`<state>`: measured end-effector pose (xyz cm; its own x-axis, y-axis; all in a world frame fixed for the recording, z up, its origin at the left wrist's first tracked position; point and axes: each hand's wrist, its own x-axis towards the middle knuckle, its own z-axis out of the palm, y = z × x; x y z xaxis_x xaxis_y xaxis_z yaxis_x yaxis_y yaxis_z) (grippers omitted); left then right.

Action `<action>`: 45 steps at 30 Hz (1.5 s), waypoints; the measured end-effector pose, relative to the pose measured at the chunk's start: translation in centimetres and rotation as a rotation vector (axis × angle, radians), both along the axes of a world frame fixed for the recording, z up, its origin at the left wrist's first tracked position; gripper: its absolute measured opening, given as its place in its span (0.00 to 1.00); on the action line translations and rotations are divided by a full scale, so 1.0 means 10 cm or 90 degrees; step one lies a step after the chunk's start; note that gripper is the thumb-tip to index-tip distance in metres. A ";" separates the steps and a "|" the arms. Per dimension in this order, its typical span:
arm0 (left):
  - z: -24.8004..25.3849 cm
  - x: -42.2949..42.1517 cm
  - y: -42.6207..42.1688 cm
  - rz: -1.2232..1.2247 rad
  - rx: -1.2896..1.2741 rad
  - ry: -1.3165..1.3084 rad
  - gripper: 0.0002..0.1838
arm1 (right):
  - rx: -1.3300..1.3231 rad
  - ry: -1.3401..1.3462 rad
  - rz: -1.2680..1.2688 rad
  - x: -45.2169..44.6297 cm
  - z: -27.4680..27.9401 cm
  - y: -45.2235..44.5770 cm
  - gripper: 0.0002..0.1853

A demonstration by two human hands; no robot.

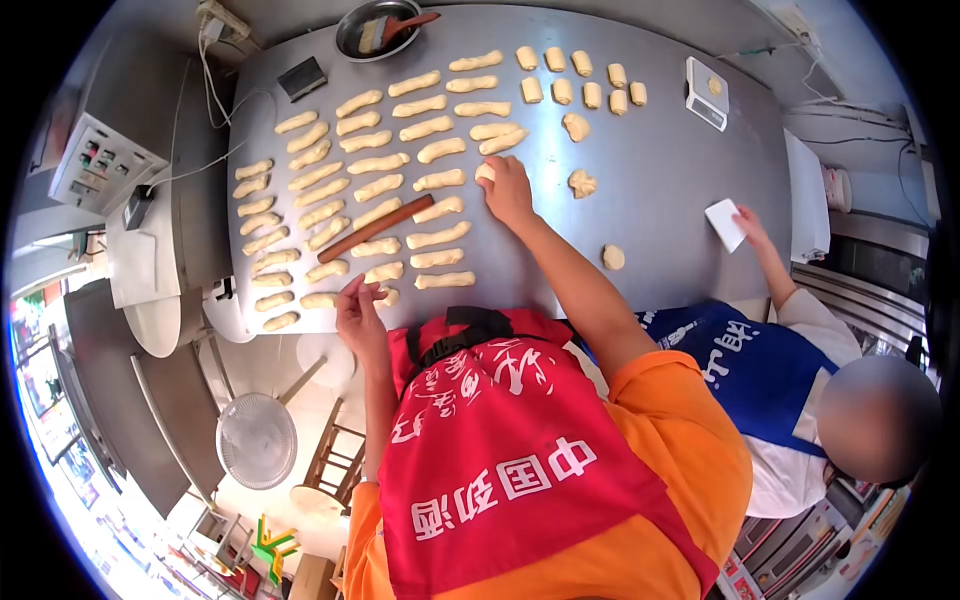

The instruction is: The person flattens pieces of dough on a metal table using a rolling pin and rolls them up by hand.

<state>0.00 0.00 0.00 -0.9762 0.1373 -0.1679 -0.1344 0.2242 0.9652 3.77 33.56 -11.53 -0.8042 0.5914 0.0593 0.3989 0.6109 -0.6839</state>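
Observation:
My right hand [511, 192] reaches over the steel table, its fingers closed around a small dough piece [486, 172]. Just beyond it lie two dough strips side by side [497, 136]. Near the table's front edge, my left hand [360, 312] has its fingers bent together at the end of a short dough strip [389, 297], which the hand partly covers. Between both hands a wooden rolling pin [376, 229] rests slantwise over the rows of dough strips [438, 235].
Several short dough rolls [562, 91] stand at the back, with loose dough lumps [582, 184] nearer. A white scale [707, 94] holds a dough piece. A metal bowl [352, 38] contains a brush [372, 35]. On my right, a co-worker's hand [748, 224] holds a white scraper-like plate [724, 224].

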 end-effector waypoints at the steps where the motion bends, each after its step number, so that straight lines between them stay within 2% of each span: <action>1: 0.01 -0.09 0.07 -0.015 -0.001 0.009 0.13 | -0.082 0.015 -0.003 -0.01 0.13 -0.01 0.18; 2: 0.00 -0.18 0.12 -0.028 -0.002 0.015 0.12 | -0.163 0.027 -0.003 0.03 0.23 -0.03 0.16; 3: 0.12 0.44 -0.12 -0.039 0.005 -0.079 0.12 | -0.129 -0.058 -0.014 1.07 0.60 -0.36 0.15; 6: 0.06 0.03 -0.07 -0.026 0.011 -0.031 0.12 | 0.056 0.076 0.025 1.42 0.52 -0.47 0.16; 8: -0.02 0.03 -0.15 -0.021 0.028 -0.030 0.12 | 0.171 -0.161 0.068 2.08 0.16 -0.62 0.26; 10: -0.12 0.04 -0.28 -0.007 0.036 -0.035 0.12 | 0.204 -0.201 0.085 2.41 0.13 -0.93 0.35; 12: -0.12 0.11 -0.35 0.010 0.026 -0.044 0.12 | 0.212 -0.214 0.067 2.34 0.13 -0.97 0.44; 14: -0.06 0.15 -0.43 0.013 0.011 -0.041 0.11 | 0.188 -0.195 0.005 1.84 0.17 -0.96 0.50; 17: 0.06 0.27 -0.52 0.016 -0.066 -0.068 0.11 | 0.319 -0.186 -0.046 0.95 0.03 -0.34 0.53; 19: 0.07 0.36 -0.63 -0.011 -0.110 -0.057 0.11 | 0.329 -0.160 -0.155 0.37 0.05 0.14 0.50; 21: 0.15 0.49 -0.65 -0.046 -0.130 -0.059 0.11 | 0.338 -0.042 -0.179 0.03 0.03 0.54 0.48; 24: 0.06 0.61 -0.76 -0.070 -0.131 -0.076 0.10 | 0.357 -0.016 -0.109 0.07 -0.08 0.49 0.47; 26: 0.06 0.61 -0.74 -0.077 -0.110 -0.071 0.10 | 0.324 -0.127 -0.111 0.41 -0.04 -0.03 0.46; 31: 0.03 0.51 -0.65 -0.038 -0.039 -0.072 0.11 | 0.203 -0.113 0.090 1.50 0.21 -1.26 0.45; 34: -0.02 0.46 -0.59 -0.029 0.011 -0.061 0.12 | 0.230 -0.005 0.032 1.68 0.26 -1.26 0.45; 35: -0.04 0.45 -0.60 -0.017 0.015 -0.062 0.12 | 0.223 -0.035 0.025 1.68 0.22 -1.17 0.44; 37: -0.04 0.43 -0.55 -0.017 0.020 -0.073 0.12 | 0.207 -0.106 -0.014 1.37 0.49 -0.95 0.43; 38: 0.00 0.42 -0.51 -0.023 0.031 -0.066 0.12 | 0.182 -0.098 0.008 1.27 0.53 -0.83 0.35; 41: -0.01 0.37 -0.47 -0.032 0.055 -0.061 0.12 | 0.033 -0.171 0.081 1.14 0.25 -0.53 0.25; 42: -0.01 0.36 -0.48 -0.031 0.059 -0.046 0.12 | 0.023 -0.101 0.051 1.10 0.30 -0.55 0.16; 45: 0.01 0.34 -0.47 -0.011 0.051 -0.020 0.12 | -0.231 0.089 -0.119 0.97 0.60 -0.48 0.11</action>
<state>3.39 -4.74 0.13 -0.9680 0.1683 -0.1859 -0.1614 0.1491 0.9756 13.51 28.78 -5.48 -0.6799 0.7292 -0.0780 0.3680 0.2472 -0.8964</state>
